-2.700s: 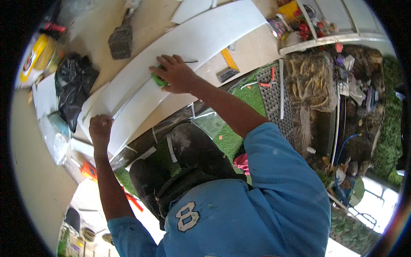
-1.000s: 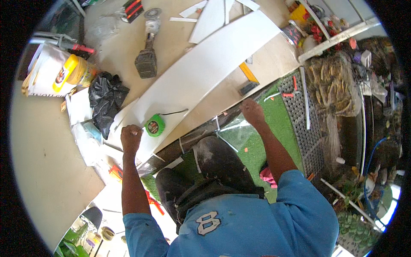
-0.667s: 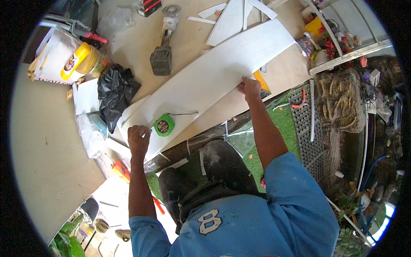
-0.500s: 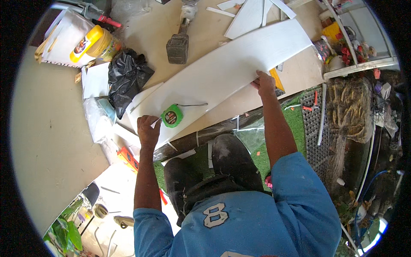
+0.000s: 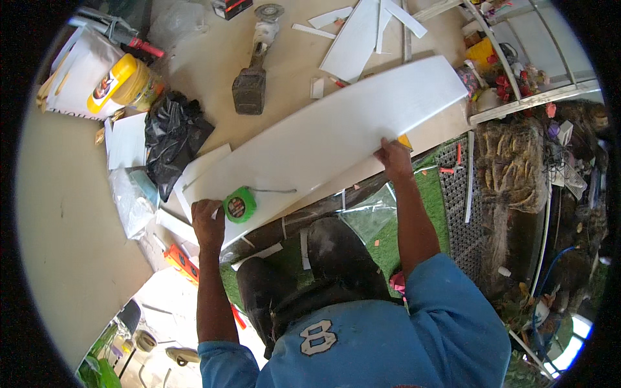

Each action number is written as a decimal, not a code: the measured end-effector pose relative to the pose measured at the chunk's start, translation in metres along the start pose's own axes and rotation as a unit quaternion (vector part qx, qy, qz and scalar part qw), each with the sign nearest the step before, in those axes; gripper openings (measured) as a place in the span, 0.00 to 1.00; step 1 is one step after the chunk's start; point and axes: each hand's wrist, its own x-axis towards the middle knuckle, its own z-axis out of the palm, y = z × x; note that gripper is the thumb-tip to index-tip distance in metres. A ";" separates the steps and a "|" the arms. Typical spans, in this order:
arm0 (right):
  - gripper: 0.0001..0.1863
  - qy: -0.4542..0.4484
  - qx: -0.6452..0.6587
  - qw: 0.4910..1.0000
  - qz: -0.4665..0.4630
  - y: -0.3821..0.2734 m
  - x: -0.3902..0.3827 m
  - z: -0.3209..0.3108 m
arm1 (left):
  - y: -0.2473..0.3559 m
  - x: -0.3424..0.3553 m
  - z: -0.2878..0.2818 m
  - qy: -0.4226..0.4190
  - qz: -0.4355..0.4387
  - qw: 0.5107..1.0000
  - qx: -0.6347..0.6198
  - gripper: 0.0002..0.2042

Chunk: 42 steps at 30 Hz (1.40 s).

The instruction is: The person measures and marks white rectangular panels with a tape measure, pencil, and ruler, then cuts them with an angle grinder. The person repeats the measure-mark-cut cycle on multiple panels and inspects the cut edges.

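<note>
A long, curved white board [image 5: 336, 129] lies across the work surface in front of me. On its left part rests a green tape measure [image 5: 240, 205] with a dark strap. My left hand [image 5: 208, 220] is closed at the board's left end, against the tape measure; a small white piece between its fingers is too small to make out. My right hand [image 5: 392, 154] pinches the board's near edge right of the middle. A yellow-handled tool [image 5: 403, 142] shows just beside it, mostly covered by the board.
A dark power tool [image 5: 249, 90], white offcuts [image 5: 349, 39], a black bag [image 5: 174, 136] and a yellow jug [image 5: 123, 87] surround the board. A metal frame [image 5: 533, 97] stands right; below the surface's edge are green turf [image 5: 414, 220] and a perforated mat [image 5: 456, 194].
The tape's blade has drawn back into its case. My right hand has left the tape measure for the board's edge. The board's right end has shifted right and toward me.
</note>
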 end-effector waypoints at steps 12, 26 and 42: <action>0.21 -0.009 -0.109 0.980 0.165 -0.013 -0.029 -0.034 | 0.006 -0.012 0.013 -0.020 0.032 0.999 0.006 0.11; 0.21 -0.038 -0.721 0.552 -0.416 -0.061 0.188 0.136 | -0.004 -0.013 0.018 -0.046 -0.025 0.999 0.003 0.06; 0.51 -0.421 -0.425 0.661 -0.452 -0.025 -0.158 0.275 | -0.008 -0.014 0.012 -0.028 -0.004 0.999 -0.027 0.06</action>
